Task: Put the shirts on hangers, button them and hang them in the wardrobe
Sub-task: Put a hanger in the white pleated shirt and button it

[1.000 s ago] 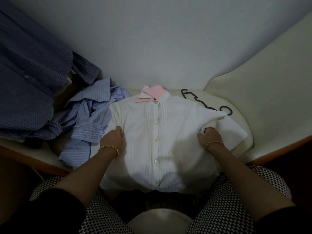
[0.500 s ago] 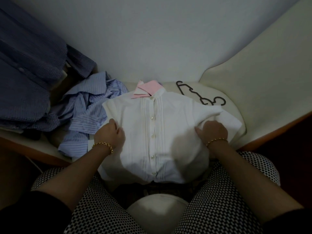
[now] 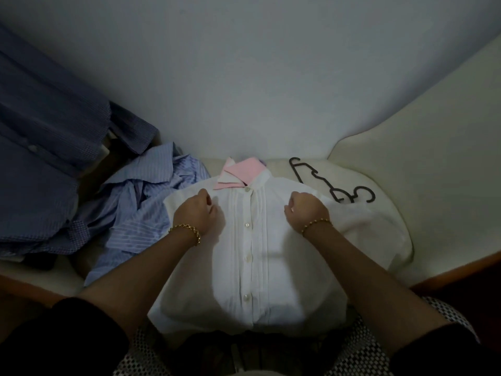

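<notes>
Left hand (image 3: 199,213) grip: fingers curled, pinching cloth at one shoulder of the white shirt (image 3: 252,267). Right hand (image 3: 306,211): same, on the opposite shoulder.

Change: half a second ago both your hands sat lower, at the shirt's sides. Now they are up beside the collar.

Shirt lies front-up across your lap and the cream cushion (image 3: 433,185), placket buttoned to the top. Black hanger (image 3: 333,183) lies just beyond it. Whether another is inside the shirt, cannot tell.

Judgement: buttoning looks done, and you are placed to lift by the shoulders. Blue striped shirt (image 3: 141,202) waits at left.
</notes>
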